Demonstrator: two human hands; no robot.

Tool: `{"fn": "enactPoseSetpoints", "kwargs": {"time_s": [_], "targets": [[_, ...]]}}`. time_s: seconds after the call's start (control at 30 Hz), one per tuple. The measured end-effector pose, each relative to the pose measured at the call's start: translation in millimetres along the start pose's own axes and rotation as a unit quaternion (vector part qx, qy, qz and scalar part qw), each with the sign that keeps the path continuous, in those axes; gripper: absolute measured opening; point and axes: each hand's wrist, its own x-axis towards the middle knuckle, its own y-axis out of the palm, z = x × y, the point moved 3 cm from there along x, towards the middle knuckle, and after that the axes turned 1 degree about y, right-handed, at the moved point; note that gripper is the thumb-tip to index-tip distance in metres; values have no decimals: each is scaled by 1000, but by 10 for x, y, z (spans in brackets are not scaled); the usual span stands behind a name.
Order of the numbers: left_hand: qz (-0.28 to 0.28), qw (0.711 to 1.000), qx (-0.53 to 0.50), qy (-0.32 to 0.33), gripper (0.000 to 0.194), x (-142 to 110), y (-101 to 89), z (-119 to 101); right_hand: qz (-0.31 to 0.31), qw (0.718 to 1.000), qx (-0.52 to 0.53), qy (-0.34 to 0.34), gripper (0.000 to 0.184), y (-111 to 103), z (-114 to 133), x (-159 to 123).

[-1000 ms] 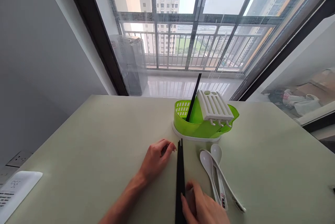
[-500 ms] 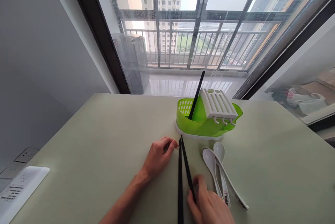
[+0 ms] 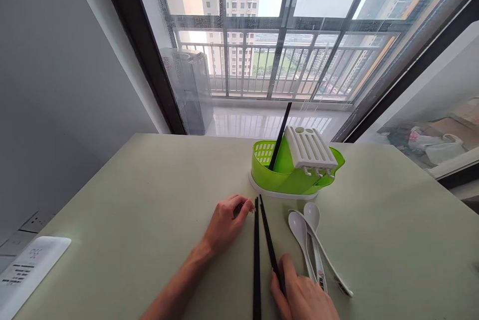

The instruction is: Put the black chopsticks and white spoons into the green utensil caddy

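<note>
My right hand [image 3: 301, 292] is closed round the lower part of a pair of black chopsticks [image 3: 268, 237], which slant up and to the left. Left of them, more black chopsticks [image 3: 256, 260] lie together on the table. My left hand [image 3: 229, 220] rests loosely curled beside their far tips, with nothing visible in it. Several white spoons [image 3: 298, 227] lie crossed just right of my right hand. Beyond the hands stands a green cutlery holder [image 3: 273, 180] with a white slotted top [image 3: 311, 148]. Black chopsticks [image 3: 280, 135] lean upright in its left compartment.
The pale green table [image 3: 160, 200] reaches to a glass window and balcony behind. A white device with a digital display [image 3: 33, 265] sits at the left edge. A wall socket [image 3: 37, 221] is beyond it.
My right hand has taken hold of a pair of chopsticks and shifted them right, apart from the others lying on the table. The left hand stays by the tips.
</note>
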Motion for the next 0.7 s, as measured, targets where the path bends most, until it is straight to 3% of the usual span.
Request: {"fn": "enactPoseSetpoints", "kwargs": {"time_s": [0.4, 0.57, 0.7], "targets": [[-1, 1000, -3, 2, 39, -5, 5, 6, 42, 998, -31, -24, 20, -198, 22, 9], [-1, 1000, 1, 3, 40, -5, 4, 17, 98, 994, 13, -44, 25, -324, -23, 52], [-3, 1000, 1, 3, 40, -7, 6, 21, 85, 996, 2, -22, 23, -390, 1, 78]]}}
